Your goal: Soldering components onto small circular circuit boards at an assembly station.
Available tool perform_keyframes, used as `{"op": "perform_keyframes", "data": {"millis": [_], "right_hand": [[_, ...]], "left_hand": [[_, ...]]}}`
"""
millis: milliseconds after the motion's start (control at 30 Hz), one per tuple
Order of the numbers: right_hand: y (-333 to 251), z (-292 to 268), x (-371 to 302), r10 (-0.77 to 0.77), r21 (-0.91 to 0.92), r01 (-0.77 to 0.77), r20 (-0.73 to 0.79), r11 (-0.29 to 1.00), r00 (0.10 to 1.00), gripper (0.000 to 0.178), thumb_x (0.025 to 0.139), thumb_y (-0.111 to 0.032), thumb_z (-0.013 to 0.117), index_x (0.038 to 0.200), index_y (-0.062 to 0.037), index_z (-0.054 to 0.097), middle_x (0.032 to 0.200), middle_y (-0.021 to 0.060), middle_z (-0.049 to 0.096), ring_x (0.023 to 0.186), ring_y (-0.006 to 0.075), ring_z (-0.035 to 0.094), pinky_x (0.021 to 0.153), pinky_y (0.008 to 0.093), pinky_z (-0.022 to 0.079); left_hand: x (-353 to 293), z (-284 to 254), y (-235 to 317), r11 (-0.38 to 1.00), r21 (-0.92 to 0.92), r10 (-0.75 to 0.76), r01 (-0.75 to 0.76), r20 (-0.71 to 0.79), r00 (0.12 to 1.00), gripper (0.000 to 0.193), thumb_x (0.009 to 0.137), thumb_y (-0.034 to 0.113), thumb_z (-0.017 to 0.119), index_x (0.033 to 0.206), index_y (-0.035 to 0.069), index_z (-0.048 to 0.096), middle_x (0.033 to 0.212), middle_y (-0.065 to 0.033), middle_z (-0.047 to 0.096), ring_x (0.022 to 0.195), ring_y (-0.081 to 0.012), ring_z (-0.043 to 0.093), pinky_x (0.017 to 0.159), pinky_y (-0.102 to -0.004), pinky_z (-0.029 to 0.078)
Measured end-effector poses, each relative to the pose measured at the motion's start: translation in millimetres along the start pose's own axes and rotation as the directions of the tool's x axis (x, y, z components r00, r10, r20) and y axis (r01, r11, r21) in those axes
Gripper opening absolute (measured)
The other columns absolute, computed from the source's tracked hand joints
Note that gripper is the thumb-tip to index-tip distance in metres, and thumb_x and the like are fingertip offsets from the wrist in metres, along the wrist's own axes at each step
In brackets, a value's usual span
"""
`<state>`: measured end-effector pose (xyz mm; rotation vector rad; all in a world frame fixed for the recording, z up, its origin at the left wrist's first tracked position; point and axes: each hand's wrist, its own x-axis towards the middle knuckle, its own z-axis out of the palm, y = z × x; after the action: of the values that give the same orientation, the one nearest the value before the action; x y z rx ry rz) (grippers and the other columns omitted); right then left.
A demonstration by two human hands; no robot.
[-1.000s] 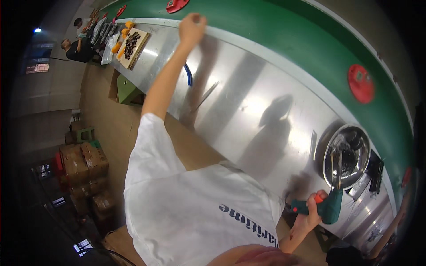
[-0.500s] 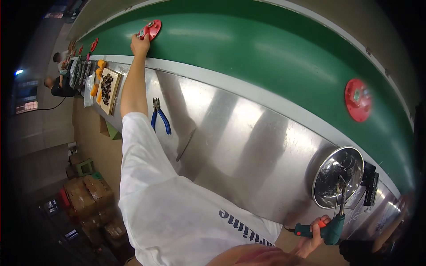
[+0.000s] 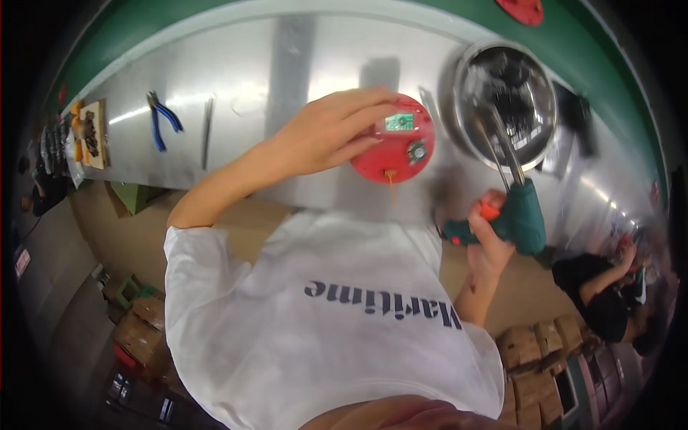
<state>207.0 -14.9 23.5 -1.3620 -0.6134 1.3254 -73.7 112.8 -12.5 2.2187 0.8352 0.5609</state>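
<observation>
My left hand (image 3: 337, 132) reaches across the left side of a red round plate (image 3: 419, 132), its fingers spread over the top and its grip on the near-left rim. On the plate sit a small green circuit board (image 3: 399, 122) and a round metal part (image 3: 416, 150); a short orange-tipped wire sticks out at its near edge. In my right hand (image 3: 491, 240) is a green pistol-shaped soldering gun (image 3: 527, 218), with fingers wrapped round the handle by its orange trigger. Its long metal tip points up over a shiny steel bowl (image 3: 467, 147), which has dark bits inside.
Blue-handled cutters (image 3: 165, 118) and a thin rod (image 3: 208, 132) lie on the metal table (image 3: 244, 72). Far left stands a wooden tray (image 3: 102, 136) of dark parts. Behind runs a green belt (image 3: 573, 36) carrying another red plate (image 3: 522, 10). A co-worker (image 3: 595, 287) sits at right.
My left hand has brought a red plate from the belt at far left to the table before me. The soldering gun stays in my right hand by the bowl; my view has turned.
</observation>
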Motion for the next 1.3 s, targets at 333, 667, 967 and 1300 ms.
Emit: {"op": "perform_keyframes", "data": {"millis": [333,667,967,1300], "right_hand": [[7.7,-27.2,-15.7,-0.008,0.118,-0.011,0.154,0.993,0.988,0.044,0.068,0.015,0.065,0.106,-0.0015,0.051,0.106,0.0129,0.053,0.082,0.0193,0.058,0.072,0.0298,0.048],[1.6,-32.6,-10.3,-0.010,0.033,0.003,0.215,0.999,0.977,0.041,0.070,0.012,0.064,0.107,-0.0007,0.052,0.104,0.0129,0.056,0.083,0.0184,0.058,0.075,0.0315,0.048],[1.0,-32.6,-6.2,0.006,0.013,-0.009,0.245,1.000,0.969,0.041,0.070,0.013,0.064,0.108,0.0003,0.052,0.105,0.0131,0.056,0.083,0.0184,0.059,0.075,0.0309,0.049],[0.3,-18.0,-4.0,0.018,-0.045,-0.006,0.280,0.999,0.960,0.042,0.071,0.016,0.064,0.108,0.0007,0.053,0.105,0.0139,0.056,0.084,0.0185,0.061,0.077,0.0311,0.050]], "left_hand": [[-39.7,57.1,79.0,1.000,0.025,0.014,-0.009,-0.219,0.976,0.040,0.068,-0.002,0.068,0.108,0.003,0.065,0.121,-0.0133,0.059,0.115,-0.0346,0.054,0.094,-0.0394,0.045],[-27.4,80.2,84.1,0.984,0.134,0.156,-0.115,-0.352,0.923,0.022,0.063,0.002,0.079,0.083,0.004,0.071,0.093,-0.0057,0.068,0.090,-0.0250,0.061,0.077,-0.0332,0.048],[-30.7,81.5,88.7,0.953,-0.285,-0.195,0.098,-0.334,0.922,0.012,0.077,0.000,0.072,0.088,0.000,0.068,0.091,-0.0072,0.068,0.073,-0.0179,0.064,0.062,-0.0254,0.052],[-15.2,86.4,111.2,0.595,-0.713,-0.590,0.370,-0.075,0.804,0.010,0.091,0.000,0.058,0.099,-0.003,0.063,0.088,-0.0093,0.068,0.070,-0.0119,0.064,0.059,-0.0231,0.052]]}}
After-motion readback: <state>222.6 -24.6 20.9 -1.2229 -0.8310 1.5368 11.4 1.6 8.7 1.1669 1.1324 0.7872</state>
